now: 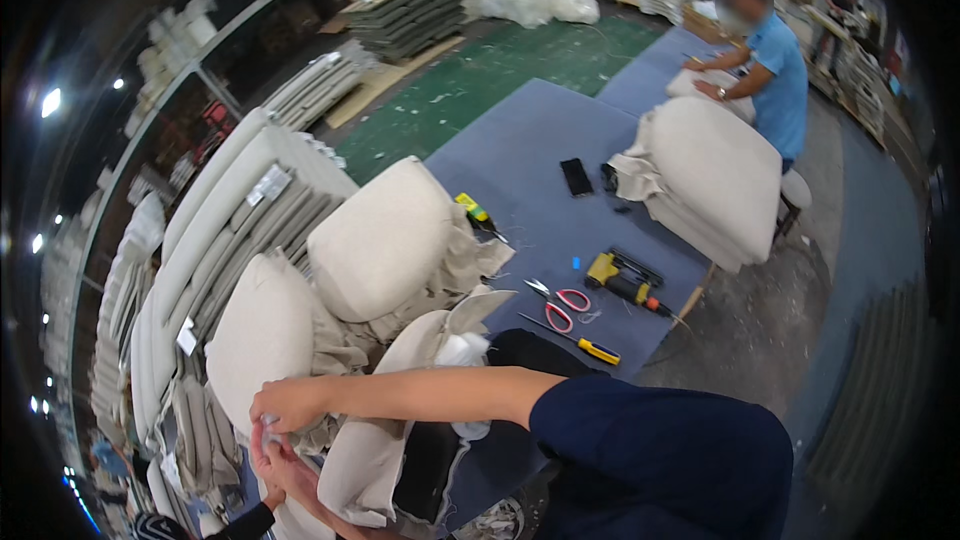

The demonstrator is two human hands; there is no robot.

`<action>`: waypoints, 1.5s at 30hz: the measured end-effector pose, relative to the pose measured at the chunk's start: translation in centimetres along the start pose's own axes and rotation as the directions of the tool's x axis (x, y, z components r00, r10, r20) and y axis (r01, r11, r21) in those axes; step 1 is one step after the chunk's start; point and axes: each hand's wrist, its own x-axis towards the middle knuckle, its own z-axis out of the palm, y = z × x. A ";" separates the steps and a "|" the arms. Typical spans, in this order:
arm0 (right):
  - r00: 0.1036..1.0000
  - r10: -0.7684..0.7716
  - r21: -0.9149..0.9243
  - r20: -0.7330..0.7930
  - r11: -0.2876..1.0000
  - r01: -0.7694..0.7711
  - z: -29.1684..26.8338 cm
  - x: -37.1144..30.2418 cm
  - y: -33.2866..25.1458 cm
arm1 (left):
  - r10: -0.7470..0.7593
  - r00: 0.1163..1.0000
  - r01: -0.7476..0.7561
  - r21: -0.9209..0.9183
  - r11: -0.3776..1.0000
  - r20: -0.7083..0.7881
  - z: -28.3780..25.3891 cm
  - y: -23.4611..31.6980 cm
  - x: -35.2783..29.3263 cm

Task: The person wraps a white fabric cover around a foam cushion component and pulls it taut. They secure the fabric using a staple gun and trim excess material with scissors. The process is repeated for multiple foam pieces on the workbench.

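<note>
My right arm reaches across to the left, and my right hand [288, 406] is closed in a pinch beside a beige cushion [262, 340]. Just below it, my left hand [280, 462] has its fingers bent up against the right hand's fingertips. Something small and whitish shows between the two hands, too small to name. Closer to me lies an upholstered beige piece [362, 465] with a black underside and loose fabric edges. Behind my right forearm, a second beige cushion [380, 240] has gathered cloth along its edge.
The blue-grey table [520, 155] carries red-handled scissors [560, 308], a yellow screwdriver [590, 348], a yellow staple gun [625, 278], a phone [576, 178] and stacked cushions [710, 175]. A co-worker [785, 70] stands beyond. Another person's dark sleeve [245, 525] is at lower left, near stacked grey panels [240, 210].
</note>
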 end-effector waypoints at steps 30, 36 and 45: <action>0.810 0.148 -0.087 -0.567 0.967 -0.238 -3.6 -1.9 1.7 | -0.065 0.968 -0.225 0.954 0.198 0.242 8.9 2.8 0.7; 0.401 0.312 0.120 -0.862 0.892 -0.436 -7.6 1.1 7.5 | 0.222 0.660 -0.701 0.695 -0.164 0.718 3.8 -0.5 4.2; 0.747 0.239 -0.012 -0.620 0.949 -0.314 -5.4 -1.9 6.0 | 0.524 0.842 -0.491 0.585 0.645 0.128 10.4 5.0 -6.9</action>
